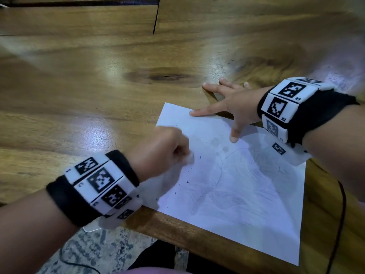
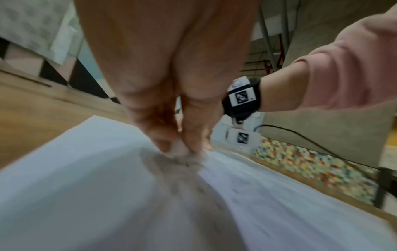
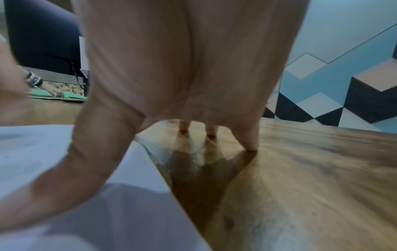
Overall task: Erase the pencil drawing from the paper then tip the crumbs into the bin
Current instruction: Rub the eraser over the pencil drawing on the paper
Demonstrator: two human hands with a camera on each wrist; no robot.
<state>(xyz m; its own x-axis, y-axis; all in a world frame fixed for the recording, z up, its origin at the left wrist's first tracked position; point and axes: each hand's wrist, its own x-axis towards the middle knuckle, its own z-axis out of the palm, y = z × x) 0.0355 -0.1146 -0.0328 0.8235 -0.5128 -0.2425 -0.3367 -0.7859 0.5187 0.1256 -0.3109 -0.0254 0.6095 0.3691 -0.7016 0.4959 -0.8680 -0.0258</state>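
Note:
A white sheet of paper [image 1: 246,204] with a faint pencil drawing lies at the near edge of the wooden table [image 1: 98,86]. My left hand [image 1: 167,151] pinches a small white eraser [image 1: 190,157] and presses it on the sheet's left part; the left wrist view shows the eraser [image 2: 179,150] between thumb and fingers on the paper [image 2: 86,186]. My right hand [image 1: 227,107] lies spread and flat, thumb and forefinger on the sheet's far corner, the other fingertips [image 3: 250,146] on the wood. Dark crumbs [image 1: 187,181] are scattered over the sheet. No bin is in view.
The table edge [image 1: 177,234] runs just under the paper, with speckled floor [image 1: 88,250] below. A dark cable [image 1: 341,214] hangs at the right. In the right wrist view another person's hand [image 3: 51,91] rests on green sheets at the far left.

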